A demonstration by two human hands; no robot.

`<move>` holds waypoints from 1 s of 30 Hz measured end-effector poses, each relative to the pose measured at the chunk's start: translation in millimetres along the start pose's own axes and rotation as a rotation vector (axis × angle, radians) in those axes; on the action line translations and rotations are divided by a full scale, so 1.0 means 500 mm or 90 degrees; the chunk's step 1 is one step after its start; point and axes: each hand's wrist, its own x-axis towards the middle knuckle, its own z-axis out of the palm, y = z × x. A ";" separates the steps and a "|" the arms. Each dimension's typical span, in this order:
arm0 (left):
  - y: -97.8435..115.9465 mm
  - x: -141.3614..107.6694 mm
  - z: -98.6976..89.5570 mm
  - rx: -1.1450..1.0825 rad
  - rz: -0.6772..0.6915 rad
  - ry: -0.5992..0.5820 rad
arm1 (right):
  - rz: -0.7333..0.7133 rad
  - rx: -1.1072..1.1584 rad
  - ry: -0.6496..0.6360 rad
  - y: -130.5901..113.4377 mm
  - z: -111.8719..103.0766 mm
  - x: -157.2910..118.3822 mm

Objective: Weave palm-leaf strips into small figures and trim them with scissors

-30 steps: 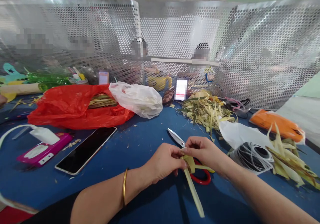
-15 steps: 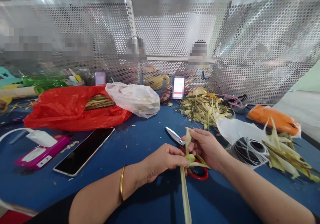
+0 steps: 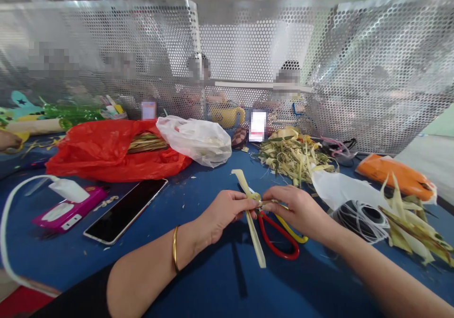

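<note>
Between my two hands is a pale strip of dried husk (image 3: 256, 242), with a small loop or knot partway along it. My left hand (image 3: 230, 210) pinches the strip just beside the knot, thumb and finger pressed together. From the other side, my right hand (image 3: 292, 209) closes its fingertips on the husk at the knot. One strip end sticks up and left, the other hangs toward me. Beneath my hands on the blue table lie scissors (image 3: 280, 242) with red and yellow handles; their blades are mostly covered by my fingers.
A heap of husk scraps (image 3: 294, 152) lies behind my right hand. To the right are a spool of white cord (image 3: 362, 221), loose husks (image 3: 404, 214) and an orange packet (image 3: 395, 176). Leftward are a phone (image 3: 126, 211), a power strip (image 3: 71, 209) and a red bag (image 3: 92, 152).
My right hand has come down from the upper strip to the knot. The strip has tilted, its top leaning left, and more of the scissor handles shows. The view has shifted slightly.
</note>
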 end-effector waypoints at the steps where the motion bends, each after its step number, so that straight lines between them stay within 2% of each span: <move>1: -0.001 0.002 -0.001 0.003 -0.002 -0.006 | -0.028 -0.049 -0.029 0.003 -0.004 -0.001; 7: -0.012 0.009 -0.004 0.059 0.012 -0.011 | 0.005 -0.124 -0.044 0.019 -0.002 0.003; 12: -0.012 0.011 -0.007 0.011 0.004 0.023 | -0.125 -0.251 0.132 -0.016 -0.003 -0.006; 14: -0.015 0.013 -0.008 -0.013 0.010 0.035 | -0.114 -0.266 0.094 -0.038 0.004 -0.015; 18: -0.021 0.016 -0.009 -0.023 0.017 0.052 | -0.009 -0.309 -0.048 -0.060 0.035 -0.027; 21: -0.020 0.016 -0.010 -0.023 0.022 0.030 | 0.019 -0.313 -0.067 -0.057 0.049 -0.027; 24: -0.018 0.015 -0.008 -0.012 0.028 0.018 | 0.002 -0.324 -0.061 -0.053 0.045 -0.025; 28: -0.022 0.018 -0.002 -0.038 0.014 0.052 | -0.066 -0.362 -0.109 -0.054 0.025 -0.027; 30: -0.024 0.021 0.000 -0.071 0.005 0.071 | -0.107 -0.407 -0.105 -0.055 0.019 -0.028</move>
